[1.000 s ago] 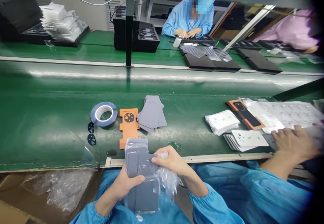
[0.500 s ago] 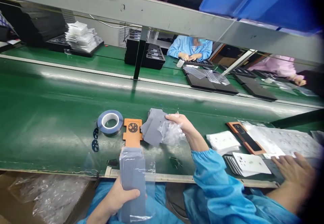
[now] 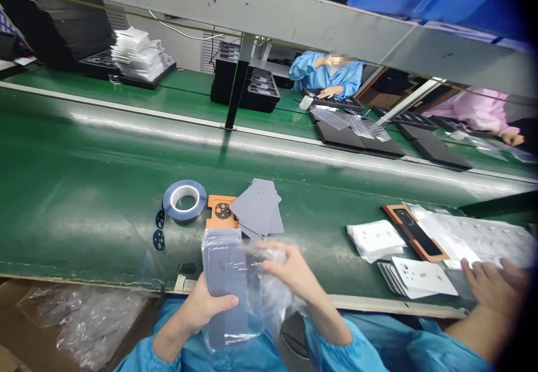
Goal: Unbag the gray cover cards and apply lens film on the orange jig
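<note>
In the head view, the left hand [image 3: 204, 307] had the stack of grey cards [image 3: 221, 293] well gripped, thumb pressed flat over the front, its other fingers tucked out of sight behind. Clear wrapping covered that stack, held up at the near edge of the table [image 3: 105, 193], its long axis running away from the body, top end overlapping the orange holder [image 3: 213, 218] from this angle. And here was the right hand [image 3: 296, 277], just off the stack's right side! Its thumb and first finger were drawn together on crumpled plastic [image 3: 275, 299], though blur kept the exact pinch from showing. Here was the relation that counted: the stack lay straight to the left of those right fingers, while the loose grey cards [image 3: 260, 209] sat fanned out beyond them, a touch left, right up against the orange holder. The right hand was plainly the nearer one to that pile. Over on the left, a tape roll [image 3: 170, 201] lay beside two dark stickers [image 3: 159, 229]; far right, a co-worker's hand [image 3: 494, 288] rested near the white cards [image 3: 422, 277], well apart from it all.
</note>
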Demonstrator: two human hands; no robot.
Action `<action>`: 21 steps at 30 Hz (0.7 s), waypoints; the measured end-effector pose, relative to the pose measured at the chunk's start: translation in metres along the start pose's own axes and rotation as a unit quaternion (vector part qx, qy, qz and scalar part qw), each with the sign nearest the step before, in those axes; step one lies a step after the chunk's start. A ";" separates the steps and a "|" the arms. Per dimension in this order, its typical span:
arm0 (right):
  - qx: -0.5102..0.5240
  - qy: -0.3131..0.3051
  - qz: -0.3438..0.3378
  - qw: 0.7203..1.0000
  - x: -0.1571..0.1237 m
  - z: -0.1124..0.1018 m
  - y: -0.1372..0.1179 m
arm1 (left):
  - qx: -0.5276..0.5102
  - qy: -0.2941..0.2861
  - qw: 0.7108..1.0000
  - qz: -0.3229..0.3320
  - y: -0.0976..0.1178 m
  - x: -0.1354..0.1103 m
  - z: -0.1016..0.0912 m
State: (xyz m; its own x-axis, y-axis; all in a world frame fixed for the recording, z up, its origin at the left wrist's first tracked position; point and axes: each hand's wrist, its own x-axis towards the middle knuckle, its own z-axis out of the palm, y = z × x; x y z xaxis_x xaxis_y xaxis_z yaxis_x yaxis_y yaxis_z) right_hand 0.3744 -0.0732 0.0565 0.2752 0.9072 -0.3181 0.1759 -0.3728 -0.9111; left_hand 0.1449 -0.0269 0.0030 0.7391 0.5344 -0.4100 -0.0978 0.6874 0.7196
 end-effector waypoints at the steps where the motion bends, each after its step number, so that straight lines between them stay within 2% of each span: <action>1: 0.014 -0.013 0.003 1.000 -0.007 0.013 0.004 | 0.009 0.004 1.000 0.011 -0.001 0.002 0.002; 2: 0.021 -0.012 0.003 1.000 -0.011 0.022 0.008 | 0.013 0.011 1.000 0.019 -0.002 0.004 0.004; 4: 0.027 0.032 -0.009 0.999 -0.018 0.028 0.016 | -0.004 0.027 1.000 0.009 -0.003 0.005 0.007; 7: 0.055 0.114 -0.017 0.992 -0.024 0.015 0.029 | -0.070 0.034 0.995 -0.066 0.000 0.002 0.008; 10: 0.129 0.143 -0.011 0.981 -0.031 -0.005 0.044 | -0.056 0.073 0.994 -0.066 0.004 0.001 0.006; 12: 0.156 0.135 -0.004 0.978 -0.035 -0.013 0.054 | -0.009 0.086 0.996 -0.031 0.004 0.001 0.004; 15: 0.088 0.096 0.008 0.991 -0.039 -0.013 0.059 | 0.033 0.062 0.998 0.002 -0.001 0.000 0.001; 18: 0.037 0.017 -0.012 0.999 -0.041 -0.001 0.052 | 0.055 0.049 0.997 0.002 -0.008 -0.003 0.004; 21: 0.072 -0.040 0.003 0.997 -0.041 0.019 0.043 | 0.057 0.022 0.998 -0.014 -0.014 -0.009 0.008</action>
State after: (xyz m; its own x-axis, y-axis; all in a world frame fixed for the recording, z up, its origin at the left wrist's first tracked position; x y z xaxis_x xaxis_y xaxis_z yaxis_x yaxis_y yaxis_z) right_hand 0.3528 -0.1231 0.0251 0.1984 0.9196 -0.3392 0.0345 -0.3524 -0.9352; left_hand 0.1452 -0.0458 0.0010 0.7106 0.5386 -0.4527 0.0011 0.6425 0.7663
